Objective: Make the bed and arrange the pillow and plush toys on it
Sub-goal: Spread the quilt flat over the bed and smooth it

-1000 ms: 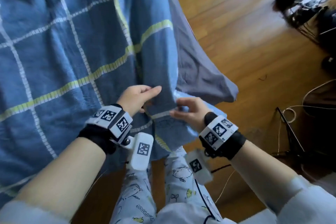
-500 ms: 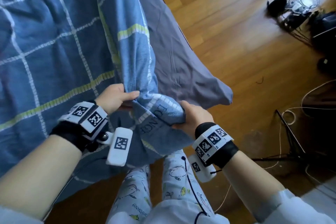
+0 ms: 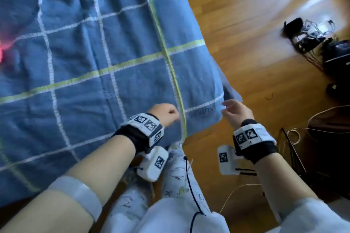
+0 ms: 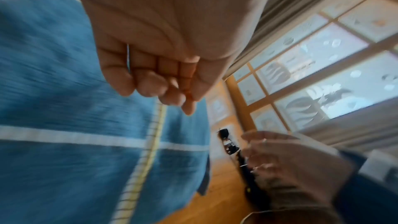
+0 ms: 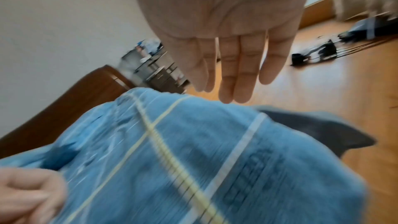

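Both hands are working at the near right corner of the bed in the head view: the left hand (image 3: 164,114) is lying on the blue checked duvet (image 3: 106,58) with its fingers curled under, just beside the yellow-green stripe, and whether it is pinching cloth cannot be told from here; the right hand (image 3: 236,111) is hovering at the duvet's corner with loosely spread fingers, touching or nearly touching the edge. That corner is sitting just ahead of the right hand, which is the nearer one, while the duvet's long axis is running away from the person up the bed, so any smoothing pull would be going along that line. A grey sheet corner (image 3: 232,93) is peeking out beyond the duvet over the wooden floor (image 3: 246,34). In the left wrist view, the left hand (image 4: 159,67) is showing as a fist, fingertips folded to the palm with nothing visible inside, above soft, woven, motion-blurred fabric (image 4: 64,159). In the right wrist view, the right hand (image 5: 232,57) is hanging flat and released, fingers straight, just above the duvet (image 5: 193,168), whose quilted cloth is looking limp and thick; a dark wooden bed frame (image 5: 75,108) is edging it. No pillow or plush toy can be made out in any view.
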Action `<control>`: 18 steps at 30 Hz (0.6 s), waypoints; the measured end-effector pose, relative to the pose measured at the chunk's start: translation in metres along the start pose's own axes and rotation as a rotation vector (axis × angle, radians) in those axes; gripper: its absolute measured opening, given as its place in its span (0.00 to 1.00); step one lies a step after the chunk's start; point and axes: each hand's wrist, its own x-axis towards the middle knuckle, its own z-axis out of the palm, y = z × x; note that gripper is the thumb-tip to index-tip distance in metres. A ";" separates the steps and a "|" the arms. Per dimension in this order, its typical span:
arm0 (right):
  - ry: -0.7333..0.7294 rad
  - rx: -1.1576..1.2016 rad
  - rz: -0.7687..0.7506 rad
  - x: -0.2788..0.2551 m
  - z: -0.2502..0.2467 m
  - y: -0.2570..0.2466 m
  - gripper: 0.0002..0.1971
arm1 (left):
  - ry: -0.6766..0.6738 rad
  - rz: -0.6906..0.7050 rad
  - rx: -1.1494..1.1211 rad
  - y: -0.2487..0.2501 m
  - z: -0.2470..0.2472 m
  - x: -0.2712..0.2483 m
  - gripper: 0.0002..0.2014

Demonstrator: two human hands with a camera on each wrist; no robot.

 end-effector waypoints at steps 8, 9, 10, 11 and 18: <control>-0.393 -0.541 -0.372 -0.092 0.142 -0.123 0.10 | 0.173 -0.200 0.088 -0.146 -0.019 -0.111 0.18; -0.422 -0.610 -0.424 -0.112 0.165 -0.139 0.10 | 0.201 -0.226 0.040 -0.168 -0.019 -0.132 0.19; -0.441 -0.676 -0.475 -0.131 0.187 -0.154 0.11 | 0.226 -0.248 -0.001 -0.191 -0.019 -0.155 0.20; -0.454 -0.733 -0.523 -0.150 0.210 -0.170 0.11 | 0.254 -0.267 -0.034 -0.214 -0.019 -0.179 0.21; -0.533 -0.962 -0.966 -0.326 0.381 -0.293 0.12 | 0.612 -0.503 -0.387 -0.396 -0.017 -0.400 0.18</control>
